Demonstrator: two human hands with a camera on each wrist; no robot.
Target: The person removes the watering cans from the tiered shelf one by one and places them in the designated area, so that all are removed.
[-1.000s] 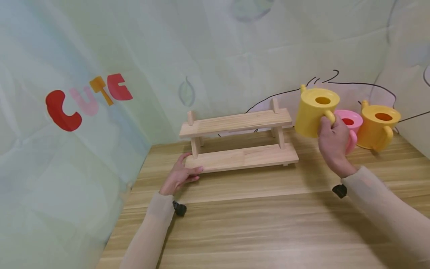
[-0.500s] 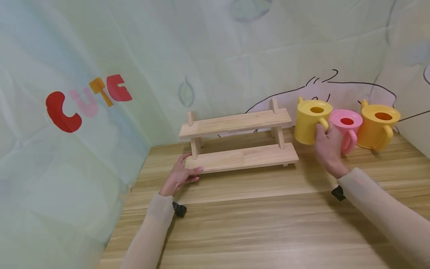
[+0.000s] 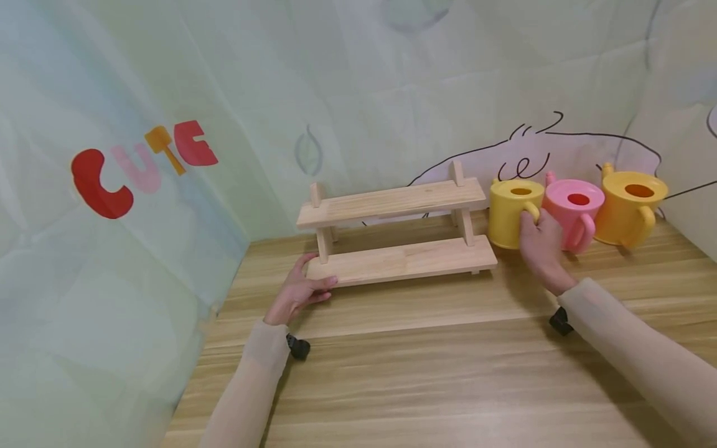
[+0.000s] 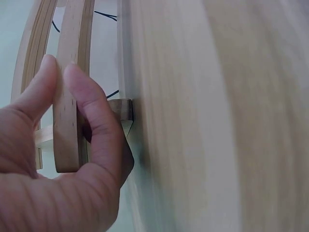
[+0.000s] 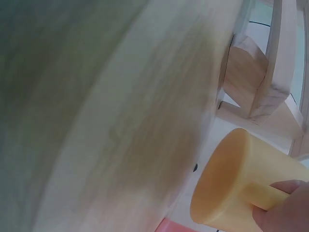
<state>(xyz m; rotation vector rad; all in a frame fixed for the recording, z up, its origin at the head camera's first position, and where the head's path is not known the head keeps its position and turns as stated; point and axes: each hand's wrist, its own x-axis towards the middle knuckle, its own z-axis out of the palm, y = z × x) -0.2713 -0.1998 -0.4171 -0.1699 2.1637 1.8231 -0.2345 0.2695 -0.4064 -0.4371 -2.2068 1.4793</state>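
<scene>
My right hand [image 3: 541, 242] grips the handle of a light yellow toy watering can [image 3: 506, 221], just right of the shelf. The can is upright, and its underside [image 5: 219, 176] shows in the right wrist view, close above the table. Beside it are a pink watering can [image 3: 567, 211] and a deeper yellow one [image 3: 622, 218]. My left hand [image 3: 299, 289] pinches the left end of the lower board of a two-tier wooden shelf [image 3: 403, 262]. In the left wrist view, thumb and fingers lie on either side of that board [image 4: 67, 125].
A wood-grain table [image 3: 381, 361] carries everything. Pale printed cloth [image 3: 370, 93] hangs behind and at the left, with "CUTE" letters [image 3: 144, 169] on it. The shelf's upper board [image 3: 392, 202] stands near the back cloth, between two short uprights.
My right hand has lowered the light yellow watering can and brought it slightly left, so more of the pink one shows. My left hand keeps its hold on the shelf.
</scene>
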